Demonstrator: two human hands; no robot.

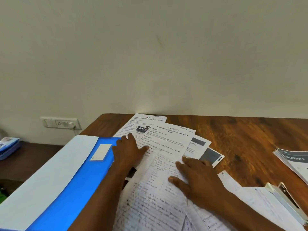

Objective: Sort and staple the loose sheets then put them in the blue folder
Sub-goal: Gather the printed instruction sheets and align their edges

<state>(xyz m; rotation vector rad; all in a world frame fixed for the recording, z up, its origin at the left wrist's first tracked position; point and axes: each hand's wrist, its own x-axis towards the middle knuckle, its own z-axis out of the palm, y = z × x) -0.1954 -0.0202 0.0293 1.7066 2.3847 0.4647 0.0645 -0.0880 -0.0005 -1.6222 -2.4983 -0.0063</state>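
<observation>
Several loose sheets (168,144), some printed and some handwritten, lie fanned across the wooden desk (241,135). My left hand (129,150) rests flat on the sheets at their left edge, next to the blue folder (80,179). My right hand (196,177) presses flat, fingers spread, on a handwritten sheet (158,194) near the front. A white sheet (41,177) covers the left part of the folder. A white stapler (286,199) lies at the front right on more paper.
A stack of printed booklets (295,162) sits at the right edge of the desk. A wall socket plate (60,122) is on the wall to the left, and a blue pack (8,145) lies on a lower surface at far left.
</observation>
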